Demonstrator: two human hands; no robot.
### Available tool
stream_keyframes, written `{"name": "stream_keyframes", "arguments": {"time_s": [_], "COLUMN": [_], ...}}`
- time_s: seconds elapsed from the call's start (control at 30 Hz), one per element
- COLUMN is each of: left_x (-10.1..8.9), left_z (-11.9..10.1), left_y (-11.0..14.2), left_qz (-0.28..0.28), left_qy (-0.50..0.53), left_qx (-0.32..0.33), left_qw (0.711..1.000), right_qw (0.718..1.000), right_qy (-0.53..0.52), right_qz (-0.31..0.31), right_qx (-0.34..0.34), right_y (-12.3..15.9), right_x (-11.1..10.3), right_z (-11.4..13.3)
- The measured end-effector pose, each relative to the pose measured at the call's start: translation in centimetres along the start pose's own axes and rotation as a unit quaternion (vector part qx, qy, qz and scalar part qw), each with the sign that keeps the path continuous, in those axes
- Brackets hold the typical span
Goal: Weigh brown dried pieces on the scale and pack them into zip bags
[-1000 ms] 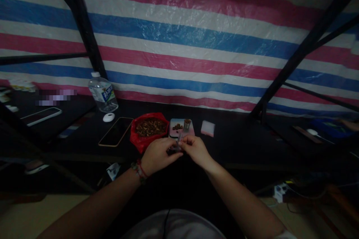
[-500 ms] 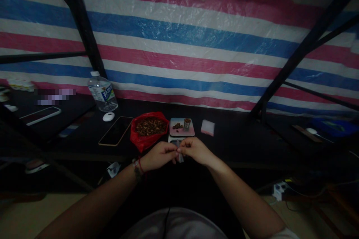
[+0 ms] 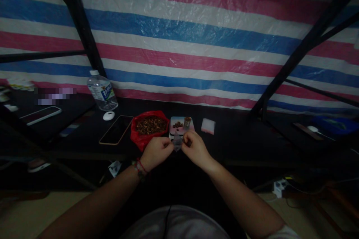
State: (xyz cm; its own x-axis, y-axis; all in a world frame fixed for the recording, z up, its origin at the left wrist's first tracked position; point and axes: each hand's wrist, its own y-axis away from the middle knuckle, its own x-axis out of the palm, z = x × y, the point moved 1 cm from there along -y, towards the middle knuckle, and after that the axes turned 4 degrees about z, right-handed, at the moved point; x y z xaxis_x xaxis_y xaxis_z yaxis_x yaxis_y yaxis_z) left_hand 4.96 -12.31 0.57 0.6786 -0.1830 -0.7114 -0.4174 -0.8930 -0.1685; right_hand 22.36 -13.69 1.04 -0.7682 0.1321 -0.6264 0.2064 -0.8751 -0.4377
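Observation:
Between my two hands is a small clear plastic bag point(image 3: 177, 142), held up at the table's front edge. My left hand point(image 3: 157, 152) pinches its left side, and my right hand point(image 3: 195, 148) pinches the right side. Just behind them a small digital scale point(image 3: 174, 121) bears a few brown pieces point(image 3: 177, 124) and a little cup point(image 3: 187, 122) with brown bits in it. My hands hide the scale's front. Left of the scale lies an open red plastic bag point(image 3: 136, 140) full of small brown pieces point(image 3: 150, 125). A stack of small clear bags point(image 3: 208, 126) lies to the right.
A phone point(image 3: 116, 130), a white oval object point(image 3: 109, 115) and a large clear bottle point(image 3: 103, 90) stand or lie left on the black table point(image 3: 235, 134). Another phone point(image 3: 42, 115) is farther left. Dark metal posts point(image 3: 86, 37) frame both sides before a striped sheet point(image 3: 179, 44).
My hands have moved slightly apart and up toward the scale. The small bag, narrow and edge-on before, now shows spread wider between my fingers.

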Motion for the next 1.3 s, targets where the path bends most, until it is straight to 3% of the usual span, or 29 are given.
{"name": "stream_keyframes", "arguments": {"time_s": [0.1,0.23,0.37,0.6,0.7,0.8,0.93,1.07,1.3], "left_x": [0.3,0.8,1.1,-0.9,-1.0,-0.7,-0.3,0.0,0.5], "left_z": [-0.5,-1.3,-1.4,-0.7,0.2,0.7,0.4,-0.3,-0.3], "left_y": [0.3,0.7,1.0,0.5,0.0,-0.2,-0.1,0.2,0.2], "left_qz": [-0.001,-0.015,-0.007,-0.069,-0.046,-0.040,-0.021,-0.008,-0.016], "left_qy": [-0.045,-0.112,-0.159,-0.155,-0.184,-0.191,-0.189,-0.174,-0.160], "left_qx": [0.006,0.040,0.091,0.234,0.230,0.215,0.210,0.206,0.201], "left_qw": [0.999,0.993,0.983,0.957,0.955,0.957,0.959,0.963,0.966], "right_qw": [0.997,0.996,0.995,0.991,0.980,0.977,0.981,0.978,0.987], "right_qy": [0.032,0.068,0.024,-0.110,-0.159,-0.176,-0.152,-0.150,-0.057], "right_qz": [0.019,0.048,0.099,0.036,0.036,0.067,0.109,0.134,0.142], "right_qx": [-0.065,-0.041,-0.016,0.072,0.111,0.097,0.056,0.061,0.054], "right_y": [0.4,0.6,0.3,-0.1,-0.2,-0.2,-0.2,-0.1,0.1], "right_x": [0.5,1.0,1.1,0.9,1.1,1.3,1.4,1.4,1.4], "right_z": [-0.1,-0.4,-0.5,-0.9,-1.3,-1.6,-1.5,-1.4,-1.3]}}
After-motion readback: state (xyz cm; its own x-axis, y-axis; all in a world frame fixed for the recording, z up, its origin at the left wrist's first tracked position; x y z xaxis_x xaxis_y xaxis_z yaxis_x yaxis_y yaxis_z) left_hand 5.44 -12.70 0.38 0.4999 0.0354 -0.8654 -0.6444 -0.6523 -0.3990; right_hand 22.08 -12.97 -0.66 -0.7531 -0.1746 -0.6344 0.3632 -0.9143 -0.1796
